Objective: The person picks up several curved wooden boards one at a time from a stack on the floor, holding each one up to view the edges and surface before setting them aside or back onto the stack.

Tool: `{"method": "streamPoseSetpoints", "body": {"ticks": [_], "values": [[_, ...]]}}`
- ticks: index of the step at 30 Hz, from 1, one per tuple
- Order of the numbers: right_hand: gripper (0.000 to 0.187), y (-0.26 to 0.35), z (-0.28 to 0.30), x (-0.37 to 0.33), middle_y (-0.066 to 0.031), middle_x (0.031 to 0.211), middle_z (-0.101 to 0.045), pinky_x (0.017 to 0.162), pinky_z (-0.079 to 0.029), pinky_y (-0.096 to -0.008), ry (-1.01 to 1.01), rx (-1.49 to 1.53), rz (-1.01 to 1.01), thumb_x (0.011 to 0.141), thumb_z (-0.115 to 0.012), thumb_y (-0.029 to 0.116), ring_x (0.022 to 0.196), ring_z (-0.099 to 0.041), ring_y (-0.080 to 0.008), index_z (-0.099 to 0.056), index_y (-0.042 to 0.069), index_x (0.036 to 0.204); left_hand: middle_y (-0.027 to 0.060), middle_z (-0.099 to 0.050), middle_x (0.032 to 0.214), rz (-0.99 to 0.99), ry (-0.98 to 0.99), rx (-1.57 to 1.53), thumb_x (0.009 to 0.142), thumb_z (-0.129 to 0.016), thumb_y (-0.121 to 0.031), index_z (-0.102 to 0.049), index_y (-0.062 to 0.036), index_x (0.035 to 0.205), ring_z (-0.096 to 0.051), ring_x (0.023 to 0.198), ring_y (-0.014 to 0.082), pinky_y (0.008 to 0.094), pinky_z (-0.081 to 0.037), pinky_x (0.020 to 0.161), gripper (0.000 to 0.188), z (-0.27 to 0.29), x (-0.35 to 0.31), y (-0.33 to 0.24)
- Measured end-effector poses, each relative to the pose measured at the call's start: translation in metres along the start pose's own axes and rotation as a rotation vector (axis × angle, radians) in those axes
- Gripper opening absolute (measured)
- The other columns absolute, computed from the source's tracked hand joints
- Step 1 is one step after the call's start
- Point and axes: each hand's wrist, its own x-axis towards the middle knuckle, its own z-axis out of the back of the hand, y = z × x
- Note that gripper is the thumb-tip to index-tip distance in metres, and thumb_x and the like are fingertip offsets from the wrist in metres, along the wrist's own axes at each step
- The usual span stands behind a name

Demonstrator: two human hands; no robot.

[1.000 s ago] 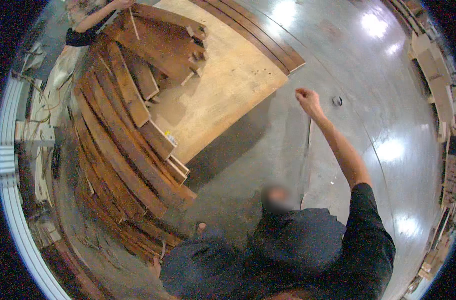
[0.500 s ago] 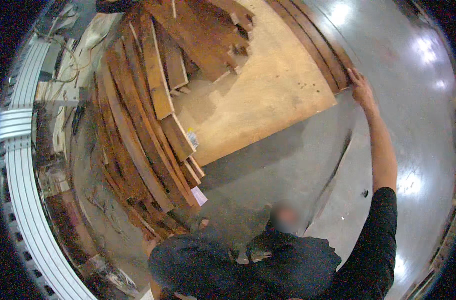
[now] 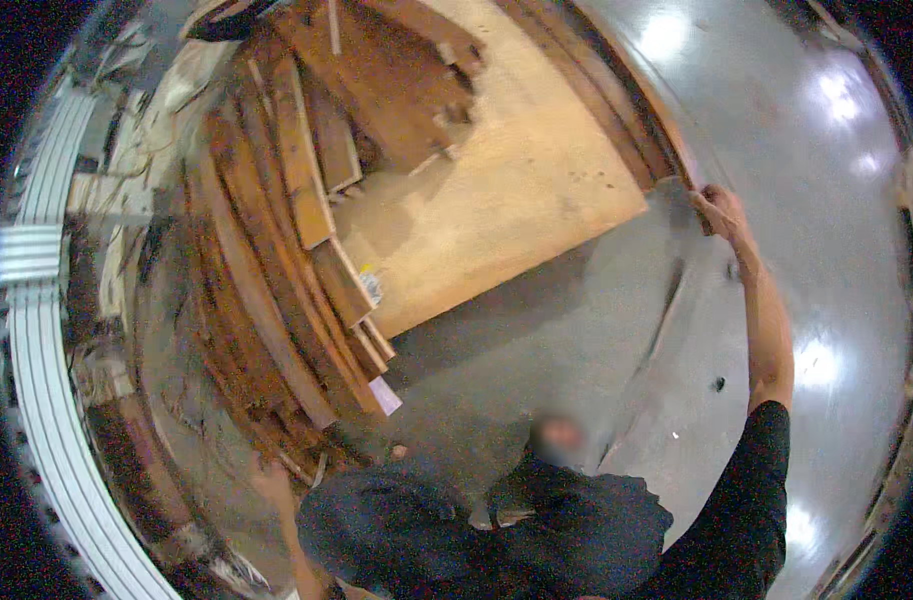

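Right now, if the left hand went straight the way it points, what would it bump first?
Probably the brown boards stacked just ahead of the left hand, though blur and depth leave it unclear whether they already touch.

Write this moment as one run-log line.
right hand: gripping brown plank by end | left hand: near plank pile, grip unclear | plywood: between pile and plank

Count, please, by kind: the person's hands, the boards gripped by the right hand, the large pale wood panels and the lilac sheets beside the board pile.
Left hand and right hand: 2
Brown board gripped by the right hand: 1
Large pale wood panel: 1
Lilac sheet: 1
Total: 5
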Motion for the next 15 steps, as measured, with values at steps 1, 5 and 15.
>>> {"method": "streamPoseSetpoints", "body": {"ticks": [1, 5, 15], "values": [[0.046, -0.021, 0.018, -0.021, -0.0139, 0.091, -0.068, 0.067, -0.051, -0.0335, 0.040, 0.237, -0.031, 0.092, -0.062, 0.044, 0.077, -0.062, -0.0203, -0.065, 0.001, 0.109, 0.0178, -0.067, 0.115, -0.122, -0.002, -0.158, 0.092, -0.066, -0.019, -0.055, 0.0023, 0.132, -0.064, 0.102, 0.0259, 0.0358, -0.050, 0.086, 0.047, -0.001, 0.025, -0.064], [0.064, 0.041, -0.024, -0.118, -0.0092, 0.105, -0.061, 0.068, -0.053, -0.0300, 0.323, 1.410, 0.188, 0.093, -0.056, 0.055, 0.080, -0.059, -0.0159, -0.051, 0.002, 0.129, 0.0148, -0.068, 0.117, -0.378, 0.188, -0.618, 0.095, -0.063, -0.007, -0.058, 0.0005, 0.130, -0.065, 0.105, 0.0184, 0.0288, -0.049, 0.089, 0.037, 0.074, 0.032, -0.305], [0.059, 0.151, -0.102, -0.228, -0.0073, 0.101, -0.062, 0.078, -0.051, -0.0341, 0.347, 1.473, 0.103, 0.093, -0.056, 0.057, 0.088, -0.062, -0.0185, -0.056, 0.004, 0.118, 0.0122, -0.070, 0.106, -1.220, 0.958, -0.730, 0.082, -0.079, -0.026, -0.061, 0.0003, 0.124, -0.066, 0.092, 0.0165, 0.0304, -0.054, 0.080, 0.053, 0.071, -0.068, -0.597]]}}
